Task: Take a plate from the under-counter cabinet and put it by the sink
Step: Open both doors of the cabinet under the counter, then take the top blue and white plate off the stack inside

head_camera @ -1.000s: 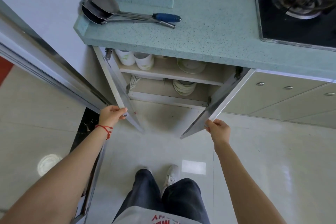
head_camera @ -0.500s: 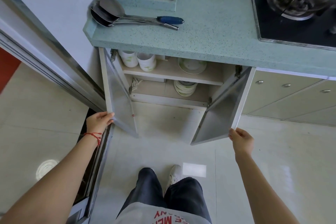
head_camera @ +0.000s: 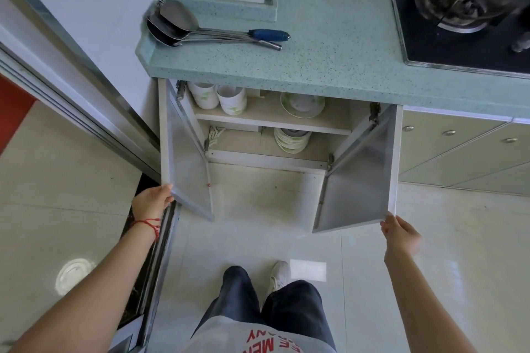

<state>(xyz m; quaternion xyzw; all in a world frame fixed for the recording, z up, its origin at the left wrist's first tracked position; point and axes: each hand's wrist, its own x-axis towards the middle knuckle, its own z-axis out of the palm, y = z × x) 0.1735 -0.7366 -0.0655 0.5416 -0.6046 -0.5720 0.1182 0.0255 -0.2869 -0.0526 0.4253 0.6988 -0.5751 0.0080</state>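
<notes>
The under-counter cabinet stands wide open. A stack of white plates with green rims (head_camera: 292, 139) sits on its lower shelf, and a single plate (head_camera: 302, 104) lies on the upper shelf beside two stacks of white bowls (head_camera: 218, 97). My left hand (head_camera: 152, 200) grips the lower corner of the left door (head_camera: 186, 169). At the bottom outer corner of the right door (head_camera: 362, 180), my right hand (head_camera: 400, 233) touches the edge with its fingers. No sink is in view.
A speckled green counter (head_camera: 329, 46) tops the cabinet, with metal ladles (head_camera: 183, 27) at its left end and a gas hob (head_camera: 459, 8) at the right. Shut drawers (head_camera: 459, 149) lie right of the cabinet. A sliding-door frame (head_camera: 86, 112) runs along my left.
Both doors have swung outward from nearly half open to fully open, my hands moving apart with them. The view has drifted left and down slightly.
</notes>
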